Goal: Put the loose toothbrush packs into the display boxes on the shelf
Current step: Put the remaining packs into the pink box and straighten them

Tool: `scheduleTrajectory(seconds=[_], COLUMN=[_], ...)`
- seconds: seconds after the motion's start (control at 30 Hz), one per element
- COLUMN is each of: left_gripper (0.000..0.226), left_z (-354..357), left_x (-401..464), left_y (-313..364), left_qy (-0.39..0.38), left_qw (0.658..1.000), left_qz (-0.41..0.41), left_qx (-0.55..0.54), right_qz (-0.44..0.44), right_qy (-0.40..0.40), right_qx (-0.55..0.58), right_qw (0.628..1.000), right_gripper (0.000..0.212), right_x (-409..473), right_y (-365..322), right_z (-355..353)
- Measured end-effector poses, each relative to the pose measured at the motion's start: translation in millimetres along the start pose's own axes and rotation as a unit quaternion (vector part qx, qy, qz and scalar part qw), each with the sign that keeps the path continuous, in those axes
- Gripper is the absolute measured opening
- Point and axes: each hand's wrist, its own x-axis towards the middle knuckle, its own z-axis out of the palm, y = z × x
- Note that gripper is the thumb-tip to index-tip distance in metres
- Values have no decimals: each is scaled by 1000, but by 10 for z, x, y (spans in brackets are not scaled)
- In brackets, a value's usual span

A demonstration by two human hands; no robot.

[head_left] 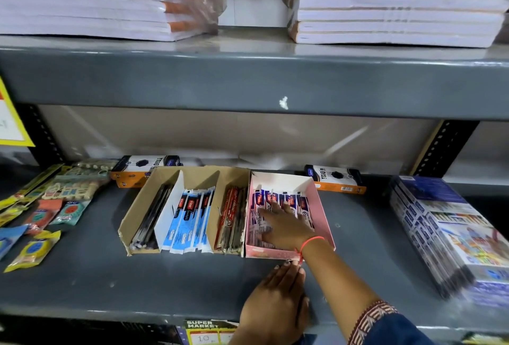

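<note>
A pink display box (321, 207) stands on the grey shelf (137, 284), holding several white-and-blue toothbrush packs (271, 200). My right hand (283, 227) lies flat on those packs inside the box, fingers spread. My left hand (278, 298) rests on the shelf with its fingertips against the pink box's front wall. To the left, touching the pink box, a brown cardboard display box (143, 204) has three compartments: dark packs (153, 215), blue-and-white packs (190, 220) and red packs (231, 218).
Two orange-and-black boxes (137, 169) (337, 178) lie behind the display boxes. Loose small packets (41, 215) are spread at the left. A stack of printed packs (451, 234) sits at the right. Stacks of notebooks (385, 3) fill the shelf above.
</note>
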Motion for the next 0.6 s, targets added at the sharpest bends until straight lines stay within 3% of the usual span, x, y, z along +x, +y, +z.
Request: scheduleTrajectory(seconds=[0.37, 0.6], left_gripper=[47, 48], left_z=[-17, -104], left_x=[-2, -10], left_y=[16, 57], left_qy=[-6, -7], left_qw=[1000, 1000], left_qz=[-5, -1], left_qx=[-6, 1], right_qz=[-42, -52], right_qy=[-22, 100], right_qx=[-56, 59], right_qw=[997, 992], right_gripper=[64, 64], right_x=[4, -160], right_y=[25, -44], right_z=[13, 25])
